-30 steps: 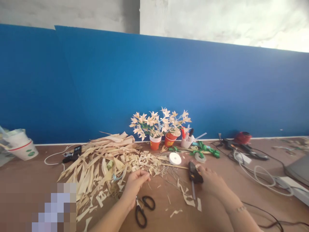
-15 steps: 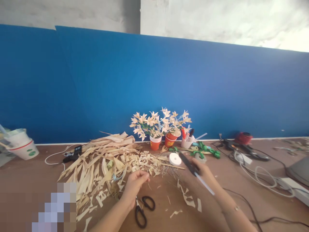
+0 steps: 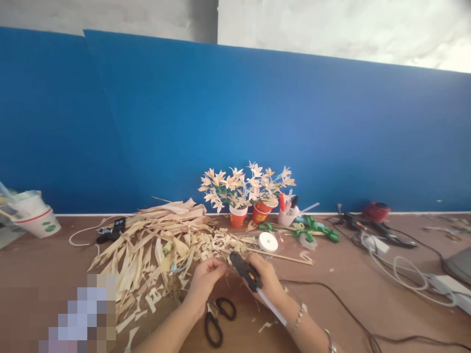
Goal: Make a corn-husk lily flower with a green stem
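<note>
- Husk strips (image 3: 147,245) lie left, presumably within reach.
- Your left hand (image 3: 206,277) pinches closed; I can't tell on what, if anything.
- Scissors (image 3: 210,316) lie just beside it.
- The glue gun (image 3: 246,272) points away near those fingertips, your right hand (image 3: 267,277) wrapped around it, likely for aim.

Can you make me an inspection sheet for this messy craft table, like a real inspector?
Surface: brown table, scraps scattered on it.
Job's things: black glue gun, a pale stick poking out its back; dry strips heaped left.
Clutter: scissors with black handles, white roll, flowers in two red cups.
Hands: right hand grips the glue gun; left hand pinched, too small to tell if it holds anything.
Cables: black cable at right; white cable looped farther right.
Surroundings: blue panel behind the table, pale wall above.
</note>
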The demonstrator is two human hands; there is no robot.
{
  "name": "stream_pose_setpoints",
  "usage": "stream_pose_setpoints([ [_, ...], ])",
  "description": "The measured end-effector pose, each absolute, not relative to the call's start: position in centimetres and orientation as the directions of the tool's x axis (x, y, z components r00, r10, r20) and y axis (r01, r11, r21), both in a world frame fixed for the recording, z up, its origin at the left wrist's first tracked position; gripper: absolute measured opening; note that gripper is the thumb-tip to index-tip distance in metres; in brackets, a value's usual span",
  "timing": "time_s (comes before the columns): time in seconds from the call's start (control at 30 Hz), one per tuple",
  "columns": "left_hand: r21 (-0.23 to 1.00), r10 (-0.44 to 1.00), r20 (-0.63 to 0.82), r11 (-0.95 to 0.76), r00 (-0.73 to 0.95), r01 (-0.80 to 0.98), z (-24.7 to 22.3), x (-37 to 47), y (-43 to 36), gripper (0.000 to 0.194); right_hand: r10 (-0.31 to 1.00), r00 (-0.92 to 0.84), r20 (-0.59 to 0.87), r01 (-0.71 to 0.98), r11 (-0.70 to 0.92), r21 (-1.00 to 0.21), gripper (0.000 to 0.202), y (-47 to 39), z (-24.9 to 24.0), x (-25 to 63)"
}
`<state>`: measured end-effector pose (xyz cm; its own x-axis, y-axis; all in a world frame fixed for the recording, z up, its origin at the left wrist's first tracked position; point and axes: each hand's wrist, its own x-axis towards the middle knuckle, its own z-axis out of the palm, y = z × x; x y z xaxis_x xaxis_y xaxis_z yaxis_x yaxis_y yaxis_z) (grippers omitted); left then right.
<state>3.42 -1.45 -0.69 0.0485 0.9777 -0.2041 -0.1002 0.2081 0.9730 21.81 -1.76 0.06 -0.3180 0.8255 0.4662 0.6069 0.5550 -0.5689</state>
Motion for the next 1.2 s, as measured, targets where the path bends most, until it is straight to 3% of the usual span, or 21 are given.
stream_pose_setpoints([
  [1.2,0.968,0.975,-0.215,0.221,0.061,-0.121,-0.55,3.66,-1.85,0.023,0.858,-0.264,0.44,0.669,0.492,-0.557,0.015,-1.56,-0.75,21.91],
])
